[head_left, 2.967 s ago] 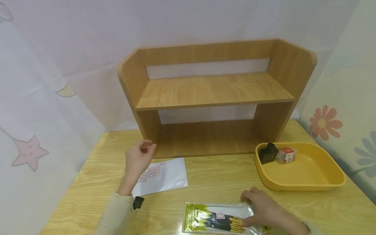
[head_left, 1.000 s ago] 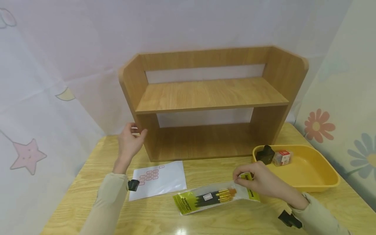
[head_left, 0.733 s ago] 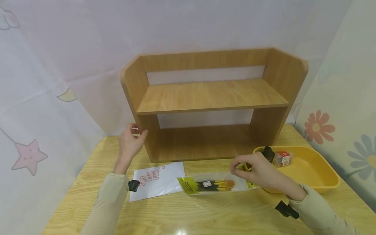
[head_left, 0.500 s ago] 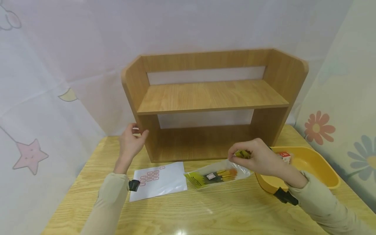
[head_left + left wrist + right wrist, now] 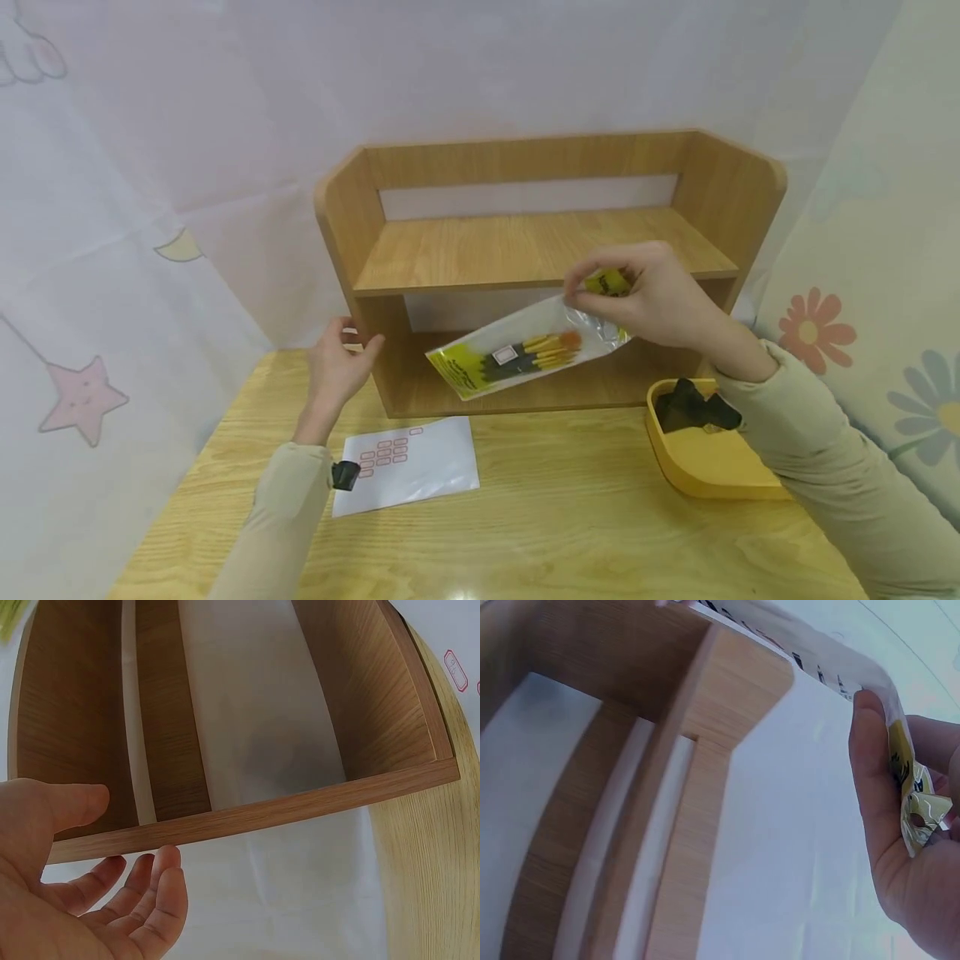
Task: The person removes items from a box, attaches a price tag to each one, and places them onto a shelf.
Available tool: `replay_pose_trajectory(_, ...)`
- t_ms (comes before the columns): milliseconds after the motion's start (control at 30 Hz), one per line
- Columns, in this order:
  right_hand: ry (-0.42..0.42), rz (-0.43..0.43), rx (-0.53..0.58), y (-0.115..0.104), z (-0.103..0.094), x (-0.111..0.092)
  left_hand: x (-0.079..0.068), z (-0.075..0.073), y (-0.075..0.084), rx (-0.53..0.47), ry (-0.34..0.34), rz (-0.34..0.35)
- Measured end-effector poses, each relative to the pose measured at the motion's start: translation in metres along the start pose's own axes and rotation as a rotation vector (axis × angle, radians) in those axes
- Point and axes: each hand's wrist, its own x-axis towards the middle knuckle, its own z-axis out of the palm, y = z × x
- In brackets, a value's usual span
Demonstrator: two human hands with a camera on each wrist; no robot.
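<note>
My right hand (image 5: 660, 296) pinches one end of a clear plastic packet of paintbrushes (image 5: 517, 354) with yellow-green ends. The packet hangs tilted in front of the lower opening of the wooden desk shelf (image 5: 480, 250), its far end lower. In the right wrist view, the thumb and fingers fold the yellow end of the packet (image 5: 901, 754). At the shelf's left side panel, my left hand (image 5: 337, 367) straddles the front edge. The left wrist view shows its thumb inside the panel (image 5: 255, 817) and its curled fingers (image 5: 169, 896) outside.
A white sheet with red-outlined labels (image 5: 420, 475) lies on the table (image 5: 562, 525) before the shelf's left part. To the right stands a yellow tray (image 5: 690, 479) with a black object (image 5: 678, 404), partly hidden by my right forearm.
My right hand has taken hold of the paintbrush packet, lifted it off the table and raised it towards the shelf. My left hand moved from above the sheet to the shelf's left panel.
</note>
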Motion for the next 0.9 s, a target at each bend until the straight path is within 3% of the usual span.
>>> replay_pose_trajectory(200, 0.099, 0.039, -0.002, 0.002, -0.008, 0.032, 0.001, 0.001, -0.002, 0.001, -0.014, -0.013)
replay_pose_trajectory(500, 0.184, 0.148, -0.001, 0.012, -0.011, 0.071, 0.001, 0.002, -0.001, 0.009, -0.024, -0.008)
replay_pose_trajectory(700, 0.199, 0.272, 0.120, 0.016, -0.012, 0.094, 0.000, 0.001, 0.001, 0.010, -0.005, -0.001)
replay_pose_trajectory(900, 0.182, 0.378, 0.328, 0.027, -0.004, 0.110, 0.001, 0.002, -0.001, 0.013, 0.008, 0.015)
